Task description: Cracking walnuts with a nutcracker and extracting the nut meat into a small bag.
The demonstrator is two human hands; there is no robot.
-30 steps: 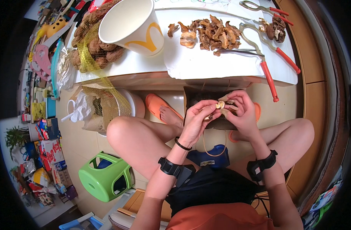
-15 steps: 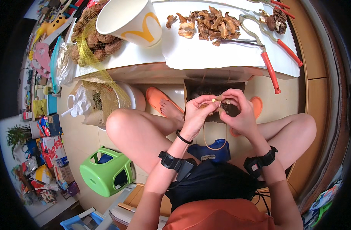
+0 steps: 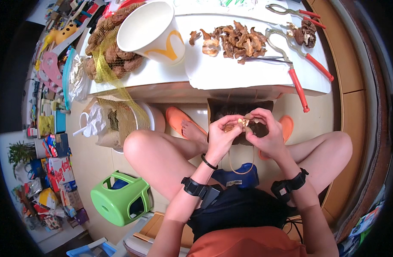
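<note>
Left hand [image 3: 220,135] and right hand [image 3: 265,130] | fingertips pinched together on a small walnut piece [image 3: 243,122] | held above brown paper bag [image 3: 239,107] between knees | white paper cup [image 3: 151,32] with yellow emblem, yellow mesh sack [image 3: 110,55] on table [image 3: 230,75].

The nut piece [image 3: 241,123] is mostly hidden by pinching fingers [image 3: 230,128]; the brown bag's [image 3: 239,107] contents are unclear.

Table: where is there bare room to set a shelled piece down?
Bare white sheet between the shell pile and the front edge, left of the red-handled cracker. The left end is crowded by the paper cup and the netted walnuts.
</note>
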